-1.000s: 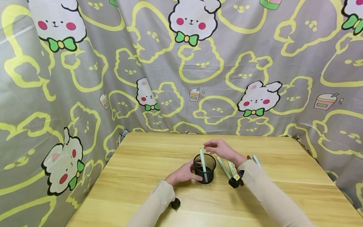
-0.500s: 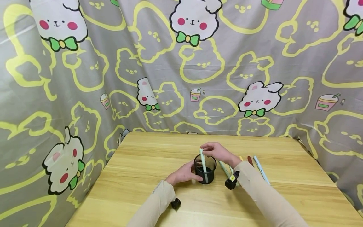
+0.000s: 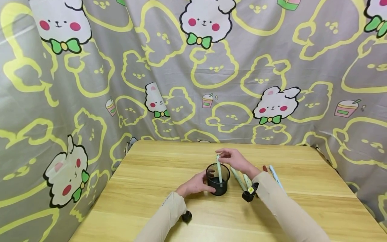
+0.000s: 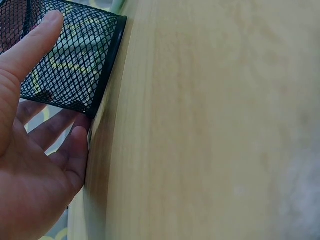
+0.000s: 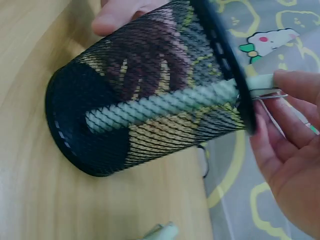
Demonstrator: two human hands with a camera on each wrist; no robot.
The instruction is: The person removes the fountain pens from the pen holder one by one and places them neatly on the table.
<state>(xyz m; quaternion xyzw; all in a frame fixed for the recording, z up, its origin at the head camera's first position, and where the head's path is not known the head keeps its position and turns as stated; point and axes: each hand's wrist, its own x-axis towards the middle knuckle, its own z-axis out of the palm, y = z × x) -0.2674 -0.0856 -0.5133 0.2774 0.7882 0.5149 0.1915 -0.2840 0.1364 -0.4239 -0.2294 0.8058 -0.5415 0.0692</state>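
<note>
A black mesh pen holder (image 3: 222,189) stands upright on the table. My left hand (image 3: 196,185) grips it from the left, with the thumb across the mesh wall (image 4: 82,55) in the left wrist view and the fingers behind. Inside the holder leans a pale green pen (image 3: 219,171). My right hand (image 3: 237,160) pinches that pen near its top, just above the rim. Through the mesh in the right wrist view, the lower end of the pen (image 5: 160,105) shows close over the dark base.
To the right of the holder lie pale green pens (image 3: 239,179), partly behind the right wrist. Past them are a brown pen (image 3: 264,168) and a light blue pen (image 3: 275,176). A patterned curtain (image 3: 181,74) hangs behind the wooden table (image 3: 142,191).
My right hand has come to the pale green pen and taken hold of its top. The pen has shifted right and slightly up in the holder. The left hand stays put.
</note>
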